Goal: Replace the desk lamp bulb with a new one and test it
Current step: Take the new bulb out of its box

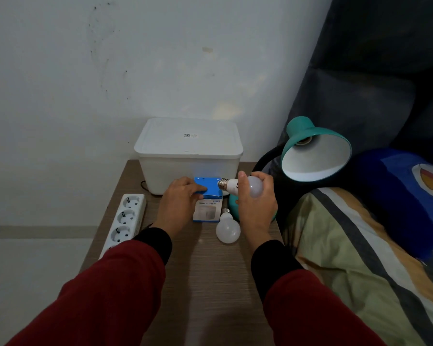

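A teal desk lamp [313, 151] stands at the table's right edge, its shade tilted toward me and its socket [304, 141] empty. My right hand [256, 203] is closed around a white bulb [250, 186] held level, with the screw base pointing left. Another white bulb [227, 228] lies on the wooden table [210, 270] in front of the lamp base. My left hand [179, 202] rests on a blue humidifier box [208, 203], fingers over its top left corner.
A white lidded plastic bin [188, 153] stands at the back against the wall. A white power strip [125, 221] lies along the table's left edge. A bed with a striped blanket [360, 258] and a blue pillow [405, 193] borders the right side.
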`<action>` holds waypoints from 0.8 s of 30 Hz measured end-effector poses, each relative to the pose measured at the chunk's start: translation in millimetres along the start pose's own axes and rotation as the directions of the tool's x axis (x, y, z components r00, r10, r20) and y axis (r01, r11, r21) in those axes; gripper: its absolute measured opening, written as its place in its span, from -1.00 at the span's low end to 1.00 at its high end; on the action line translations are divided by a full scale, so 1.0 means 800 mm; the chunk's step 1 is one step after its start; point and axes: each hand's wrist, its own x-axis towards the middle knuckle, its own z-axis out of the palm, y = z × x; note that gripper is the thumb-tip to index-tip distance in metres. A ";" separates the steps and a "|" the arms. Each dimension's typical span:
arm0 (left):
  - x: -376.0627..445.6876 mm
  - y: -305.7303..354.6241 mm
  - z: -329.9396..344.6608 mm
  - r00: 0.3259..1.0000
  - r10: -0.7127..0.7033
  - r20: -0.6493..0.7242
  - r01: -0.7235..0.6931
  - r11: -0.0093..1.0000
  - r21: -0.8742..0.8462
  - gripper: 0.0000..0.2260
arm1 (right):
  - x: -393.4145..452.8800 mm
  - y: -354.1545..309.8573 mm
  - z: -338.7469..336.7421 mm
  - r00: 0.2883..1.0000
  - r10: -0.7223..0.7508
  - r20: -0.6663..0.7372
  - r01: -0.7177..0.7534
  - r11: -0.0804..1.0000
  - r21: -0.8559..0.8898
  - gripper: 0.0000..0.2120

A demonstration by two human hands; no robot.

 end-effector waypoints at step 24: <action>0.016 0.059 -0.085 0.992 0.015 0.125 -0.033 0.990 0.136 -0.64 | -0.039 -0.085 -0.065 0.999 -0.045 -0.006 0.045 0.994 0.099 -0.66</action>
